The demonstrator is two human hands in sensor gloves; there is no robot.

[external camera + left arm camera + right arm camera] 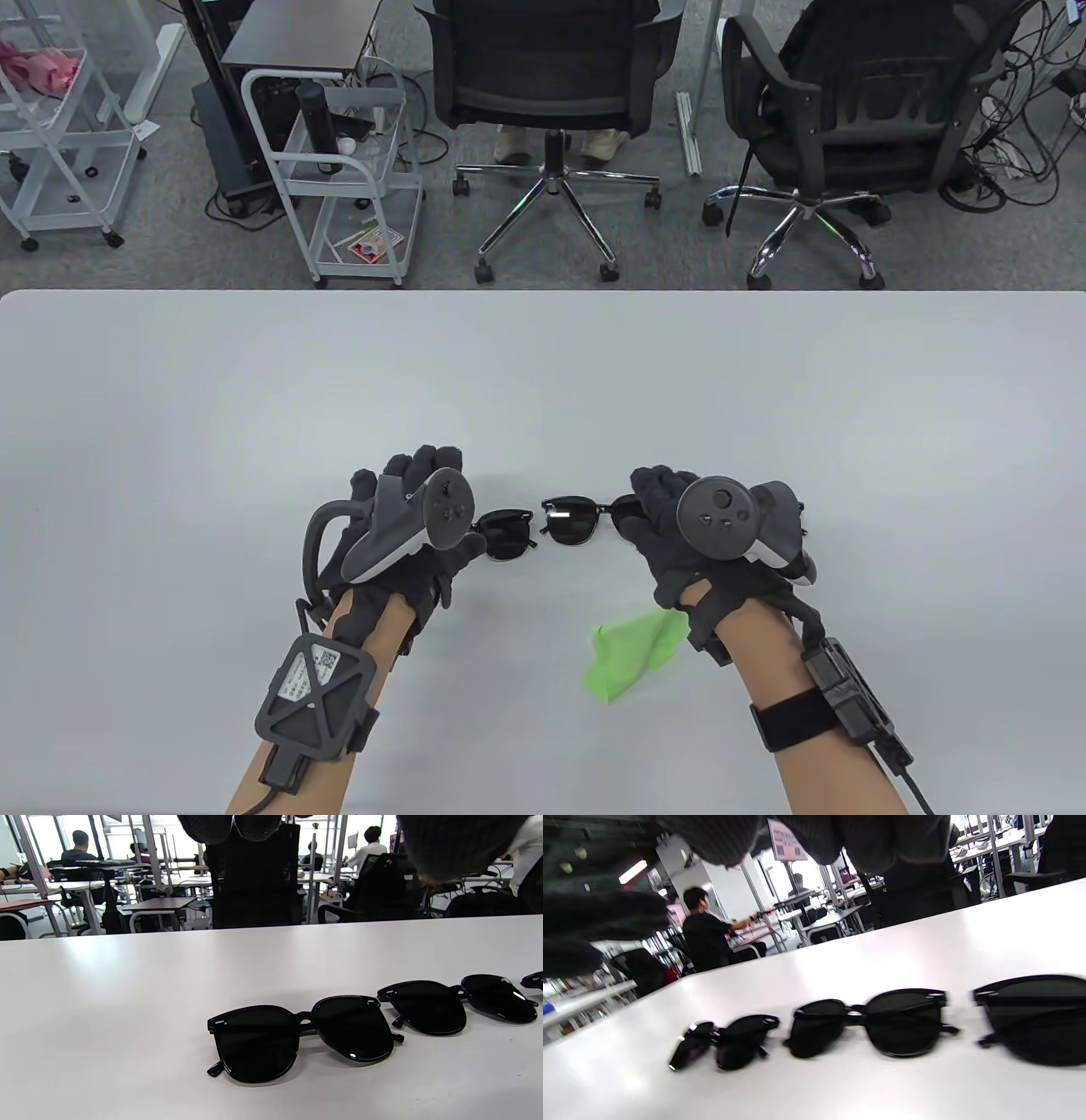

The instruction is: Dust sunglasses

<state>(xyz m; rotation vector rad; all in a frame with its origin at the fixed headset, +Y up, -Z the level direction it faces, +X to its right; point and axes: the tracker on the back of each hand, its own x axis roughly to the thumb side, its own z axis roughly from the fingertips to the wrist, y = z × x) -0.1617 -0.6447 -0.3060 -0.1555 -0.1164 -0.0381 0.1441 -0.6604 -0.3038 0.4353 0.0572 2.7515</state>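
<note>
Three black sunglasses lie in a row on the white table point(543, 373). In the table view I see one lens of the left pair point(507, 535) and one of the middle pair point(570, 519); my hands cover the rest. The left wrist view shows the left pair point(301, 1035), the middle pair point(458, 1005) and a corner of the third point(532, 980). The right wrist view shows all three: left point(729, 1041), middle point(874, 1022), right point(1031, 1018). My left hand point(424, 484) and right hand point(657, 501) hover over the row's ends, both empty. A green cloth point(632, 658) lies by my right wrist.
Beyond the table's far edge stand two black office chairs point(551, 76) point(848, 110) and white wire carts point(348, 170). The table stretches far and to both sides of the sunglasses.
</note>
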